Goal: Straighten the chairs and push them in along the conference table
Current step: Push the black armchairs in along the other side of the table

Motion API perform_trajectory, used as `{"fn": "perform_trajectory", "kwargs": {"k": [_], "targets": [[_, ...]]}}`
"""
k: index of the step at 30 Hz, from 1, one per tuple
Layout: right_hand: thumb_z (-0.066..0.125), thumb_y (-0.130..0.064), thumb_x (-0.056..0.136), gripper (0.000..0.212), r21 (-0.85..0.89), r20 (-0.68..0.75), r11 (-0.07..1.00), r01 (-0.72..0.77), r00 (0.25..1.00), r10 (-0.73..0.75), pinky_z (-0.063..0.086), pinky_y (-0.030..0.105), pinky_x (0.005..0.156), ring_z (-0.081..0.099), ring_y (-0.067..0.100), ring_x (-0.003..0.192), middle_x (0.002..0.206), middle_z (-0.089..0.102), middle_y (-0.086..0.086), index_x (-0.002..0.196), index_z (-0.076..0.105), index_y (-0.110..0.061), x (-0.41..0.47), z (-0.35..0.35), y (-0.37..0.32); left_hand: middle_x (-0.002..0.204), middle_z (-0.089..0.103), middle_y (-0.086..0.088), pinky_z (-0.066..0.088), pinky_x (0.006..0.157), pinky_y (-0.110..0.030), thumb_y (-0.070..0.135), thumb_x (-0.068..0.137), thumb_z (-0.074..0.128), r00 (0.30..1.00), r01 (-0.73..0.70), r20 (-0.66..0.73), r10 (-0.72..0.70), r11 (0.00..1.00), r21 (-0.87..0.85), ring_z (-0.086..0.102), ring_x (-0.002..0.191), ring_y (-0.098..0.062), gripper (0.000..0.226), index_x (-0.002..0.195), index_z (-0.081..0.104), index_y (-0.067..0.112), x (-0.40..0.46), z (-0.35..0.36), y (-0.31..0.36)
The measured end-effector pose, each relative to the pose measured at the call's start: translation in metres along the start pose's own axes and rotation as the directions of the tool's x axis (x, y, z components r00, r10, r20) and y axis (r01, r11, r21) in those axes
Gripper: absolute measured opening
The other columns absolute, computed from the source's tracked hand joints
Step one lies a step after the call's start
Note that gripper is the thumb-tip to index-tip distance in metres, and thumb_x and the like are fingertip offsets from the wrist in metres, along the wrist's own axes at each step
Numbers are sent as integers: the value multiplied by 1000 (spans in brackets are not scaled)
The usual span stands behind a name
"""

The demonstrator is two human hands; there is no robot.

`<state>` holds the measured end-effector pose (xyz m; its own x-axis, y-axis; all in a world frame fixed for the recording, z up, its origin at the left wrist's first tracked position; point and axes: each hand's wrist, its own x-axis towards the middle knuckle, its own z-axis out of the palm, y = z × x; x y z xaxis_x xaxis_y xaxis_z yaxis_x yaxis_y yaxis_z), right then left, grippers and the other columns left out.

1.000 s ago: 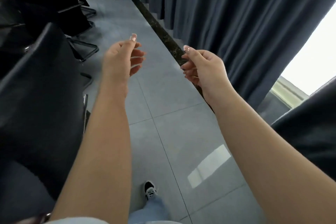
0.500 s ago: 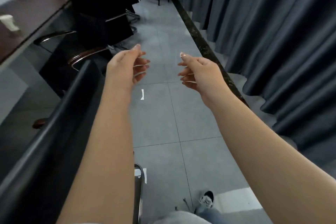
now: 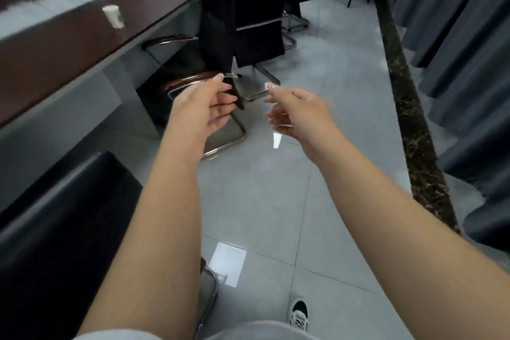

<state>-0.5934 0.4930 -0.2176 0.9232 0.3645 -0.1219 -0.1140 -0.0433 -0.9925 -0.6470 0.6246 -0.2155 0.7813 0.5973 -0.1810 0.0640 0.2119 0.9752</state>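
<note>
Grey tiled floor (image 3: pixel 276 201) runs between dark curtains (image 3: pixel 455 63) and the long brown table (image 3: pixel 69 44). Black chairs (image 3: pixel 220 22) stand beside the table. Left hand (image 3: pixel 198 107) and right hand (image 3: pixel 300 113) reach forward, fingers relaxed, holding nothing. No legible writing.

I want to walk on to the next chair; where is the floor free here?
The tiled floor is bare between the chair row and the dark stone strip by the curtain. Near the table, chair legs crowd it.
</note>
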Motion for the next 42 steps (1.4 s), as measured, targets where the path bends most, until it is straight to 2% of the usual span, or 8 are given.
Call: {"fn": "perform_trajectory", "kwargs": {"k": [7,14,24,31,35,38,39,42], "targets": [[60,-35,89,27,-58,268,998,-18,963,33,44,14,51,52,2,43,52,59,-4,68,61,-18,100,8,-6,60,66,6,51,71,-24,28,91,57,970,57,-235,-62,998,-29,62,70,-10,22,72,62,19,66,27,6],[59,-35,90,25,-118,414,993,27,910,24,45,20,57,53,6,51,60,61,-1,74,62,-16,190,52,-11,65,68,5,51,70,-27,29,89,58,941,-39,-337,27,999,-29,66,72,-11,15,79,65,21,143,5,6],[59,-36,90,25,-251,722,955,157,688,76,42,18,54,52,5,50,62,60,0,74,61,-17,316,235,-38,60,64,7,49,67,-22,30,92,53,826,-123,-564,13,980,-157,61,63,-9,21,77,62,18,270,-107,46],[59,-36,89,26,-299,872,938,174,450,194,41,19,56,51,4,46,63,60,2,76,62,-14,325,352,-17,61,65,8,50,67,-22,31,92,53,647,-157,-760,-66,964,-217,61,63,-8,21,77,63,20,277,-198,39],[59,-39,89,26,-334,918,923,192,287,273,42,21,57,54,6,50,67,64,2,78,63,-16,308,408,7,66,65,5,48,66,-23,31,92,54,505,-170,-852,-135,953,-252,60,62,-8,21,76,63,20,255,-233,18],[57,-41,90,26,-387,922,891,238,128,366,50,26,69,59,12,65,73,65,3,80,64,-18,290,444,30,68,63,4,48,66,-22,31,92,53,354,-199,-914,-197,939,-279,59,63,-7,20,78,62,20,236,-257,-6],[57,-41,90,25,-396,918,887,237,114,379,52,26,72,59,12,66,73,65,3,81,65,-18,288,448,35,69,63,4,48,67,-22,32,92,54,339,-186,-914,-222,937,-297,59,64,-8,20,78,62,20,234,-261,-11],[58,-38,89,25,-483,867,837,258,4,499,48,19,60,53,9,56,66,61,2,80,64,-15,281,483,68,70,64,5,49,73,-24,35,91,55,196,-149,-909,-368,905,-398,59,68,-8,19,80,62,21,228,-279,-43]]}}
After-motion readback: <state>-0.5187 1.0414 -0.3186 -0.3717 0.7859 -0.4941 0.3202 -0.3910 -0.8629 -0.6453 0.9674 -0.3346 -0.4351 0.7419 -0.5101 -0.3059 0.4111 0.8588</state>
